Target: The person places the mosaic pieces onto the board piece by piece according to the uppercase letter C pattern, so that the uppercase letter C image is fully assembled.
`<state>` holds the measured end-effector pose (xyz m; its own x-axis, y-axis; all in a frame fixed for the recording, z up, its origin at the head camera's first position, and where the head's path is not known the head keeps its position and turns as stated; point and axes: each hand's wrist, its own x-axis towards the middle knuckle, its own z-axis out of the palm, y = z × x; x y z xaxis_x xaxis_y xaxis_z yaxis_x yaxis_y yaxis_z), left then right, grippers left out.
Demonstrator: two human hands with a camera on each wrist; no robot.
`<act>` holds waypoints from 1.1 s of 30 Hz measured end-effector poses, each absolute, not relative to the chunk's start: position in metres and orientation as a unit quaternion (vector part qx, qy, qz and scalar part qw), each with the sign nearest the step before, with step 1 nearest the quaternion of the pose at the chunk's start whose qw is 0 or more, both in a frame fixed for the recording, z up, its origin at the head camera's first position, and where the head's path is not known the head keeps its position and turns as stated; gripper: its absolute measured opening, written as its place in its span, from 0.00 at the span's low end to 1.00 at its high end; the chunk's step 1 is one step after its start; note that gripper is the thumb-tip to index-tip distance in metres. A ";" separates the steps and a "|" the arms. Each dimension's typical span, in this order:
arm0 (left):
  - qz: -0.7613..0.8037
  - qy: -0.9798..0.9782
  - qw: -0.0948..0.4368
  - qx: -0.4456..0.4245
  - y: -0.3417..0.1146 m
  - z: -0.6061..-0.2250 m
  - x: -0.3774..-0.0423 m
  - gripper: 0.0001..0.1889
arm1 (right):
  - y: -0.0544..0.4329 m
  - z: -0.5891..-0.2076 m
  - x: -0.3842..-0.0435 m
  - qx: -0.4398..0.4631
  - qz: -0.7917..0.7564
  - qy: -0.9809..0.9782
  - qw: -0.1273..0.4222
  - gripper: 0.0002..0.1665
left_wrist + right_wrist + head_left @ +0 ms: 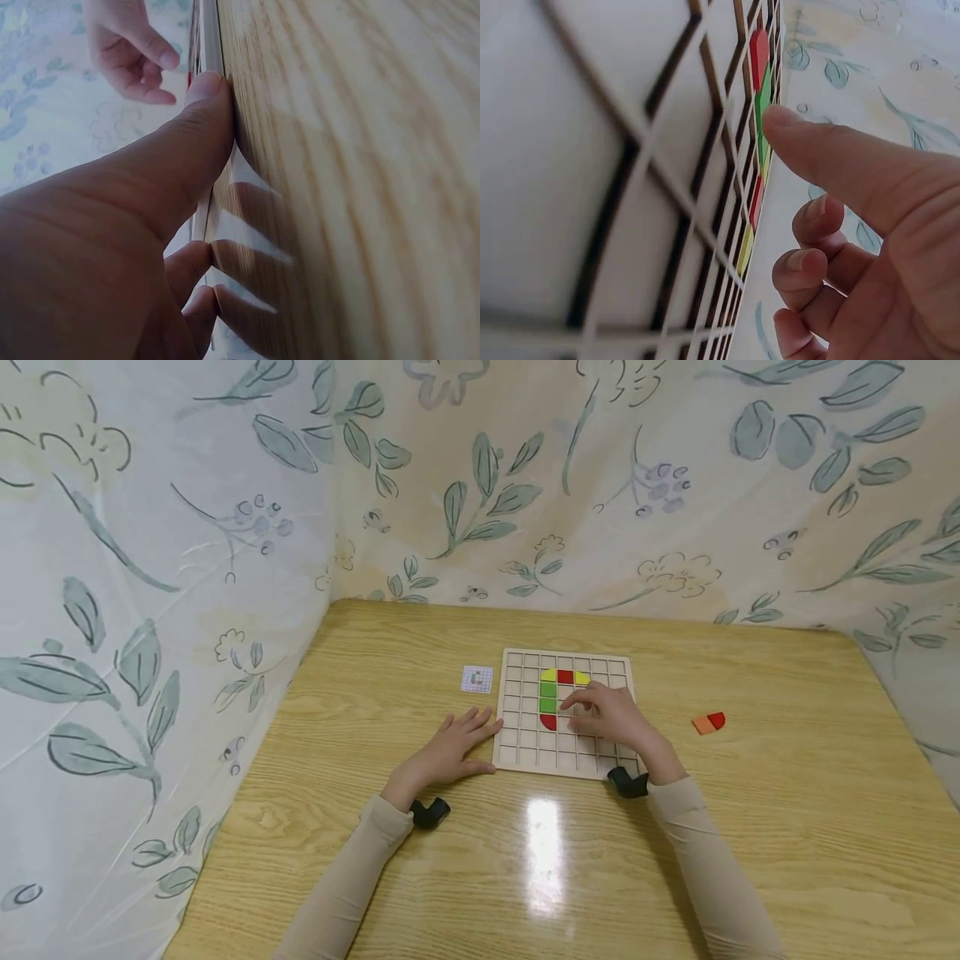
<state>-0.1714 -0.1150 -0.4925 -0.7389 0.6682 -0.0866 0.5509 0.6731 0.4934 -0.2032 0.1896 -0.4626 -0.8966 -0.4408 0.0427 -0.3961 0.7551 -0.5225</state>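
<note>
A pale wooden grid board [525, 743] lies on the table. Set in its cells is a C-like shape: a red square [566, 677] between two yellow rounded pieces [550, 675], green squares [548, 697] down the left side, and a red rounded piece [549, 722] at the bottom. My right hand [611, 718] hovers over the board's right half, thumb apart from the loosely bent fingers. Nothing shows between them in the right wrist view. My left hand [453, 747] rests on the table with fingers spread, fingertips and thumb tip at the board's left edge.
Left of the board lies a small printed card [477, 679] with a coloured grid pattern. To the right, an orange square [705, 724] lies against a red rounded piece [717, 720]. Floral fabric [480, 568] hangs behind the table and along its left side.
</note>
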 end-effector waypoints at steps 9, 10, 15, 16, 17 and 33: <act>0.222 0.905 0.131 0.338 -0.116 -0.493 -0.171 0.39 | 0.213 -0.459 -0.198 -0.210 -0.261 0.942 0.021 0.12; 0.222 0.905 0.131 0.338 -0.116 -0.493 -0.170 0.39 | 0.216 -0.459 -0.198 -0.208 -0.259 0.943 0.019 0.12; 0.219 0.906 0.128 0.339 -0.116 -0.493 -0.171 0.39 | 0.231 -0.460 -0.197 -0.199 -0.261 0.945 0.005 0.12; 0.219 0.906 0.128 0.338 -0.116 -0.493 -0.171 0.39 | 0.235 -0.460 -0.197 -0.201 -0.259 0.945 -0.002 0.12; 0.219 0.906 0.128 0.338 -0.116 -0.493 -0.171 0.39 | 0.238 -0.460 -0.196 -0.202 -0.258 0.945 -0.009 0.12; 0.222 0.906 0.130 0.336 -0.116 -0.494 -0.171 0.38 | 0.287 -0.458 -0.184 -0.198 -0.241 0.948 -0.056 0.13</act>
<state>-0.1713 -0.1157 -0.4939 -0.7397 0.6674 -0.0866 0.5515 0.6749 0.4902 -0.1836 0.2867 -0.4583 -0.9153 -0.3490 0.2009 -0.4026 0.8052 -0.4354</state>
